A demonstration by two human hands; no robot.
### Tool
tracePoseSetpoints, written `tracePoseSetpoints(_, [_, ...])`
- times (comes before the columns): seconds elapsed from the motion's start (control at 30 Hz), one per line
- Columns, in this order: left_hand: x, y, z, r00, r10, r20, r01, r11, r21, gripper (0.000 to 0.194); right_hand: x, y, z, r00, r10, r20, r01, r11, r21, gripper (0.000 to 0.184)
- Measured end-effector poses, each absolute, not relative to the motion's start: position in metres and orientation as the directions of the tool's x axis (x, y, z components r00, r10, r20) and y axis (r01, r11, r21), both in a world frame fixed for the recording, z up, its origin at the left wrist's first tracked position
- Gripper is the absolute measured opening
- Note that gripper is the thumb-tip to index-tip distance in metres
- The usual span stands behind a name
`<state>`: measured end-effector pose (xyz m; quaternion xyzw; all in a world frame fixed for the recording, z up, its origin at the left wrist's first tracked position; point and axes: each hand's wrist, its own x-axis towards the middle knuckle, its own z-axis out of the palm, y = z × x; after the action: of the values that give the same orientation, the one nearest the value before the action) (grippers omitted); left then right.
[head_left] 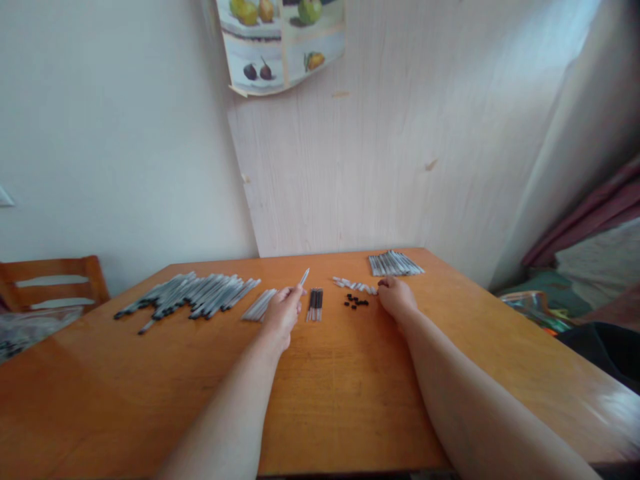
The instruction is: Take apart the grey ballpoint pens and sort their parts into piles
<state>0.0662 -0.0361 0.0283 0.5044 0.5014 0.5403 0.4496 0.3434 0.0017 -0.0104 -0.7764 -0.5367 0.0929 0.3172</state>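
Observation:
My left hand [284, 311] is closed around a slim, pale pen barrel [305, 276], whose pointed end sticks up and away from me. My right hand [397, 297] rests over the table with its fingers pinched together, beside a row of small clear-white pieces [353, 285]; what the fingertips hold is hidden. Small black pieces [356, 303] lie loose just left of that hand. Between my hands is a neat row of dark ink refills [315, 304]. Several clear pen tubes [256, 308] lie side by side next to my left hand.
On the wooden table [340, 400], a big pile of clear tubes with black ends [195, 295] spreads at left. A row of pens [397, 263] lies at the back right. A wooden chair [55, 281] stands left; a wall backs the table.

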Motion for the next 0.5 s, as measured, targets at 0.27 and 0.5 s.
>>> tracePoseSetpoints(0.27, [0.064,-0.033,0.027,-0.058,0.997,0.053,-0.105,-0.059,0.993,0.035,0.341,-0.002,-0.005,0.442,0.878,0.186,0.768,-0.263,-0.584,0.032])
tracePoseSetpoints(0.5, [0.063,-0.03,0.029,-0.057,0.998,0.0,-0.243,-0.014,0.97,0.025,0.327,-0.01,0.009,0.471,0.842,0.265,0.759,-0.234,-0.607,0.036])
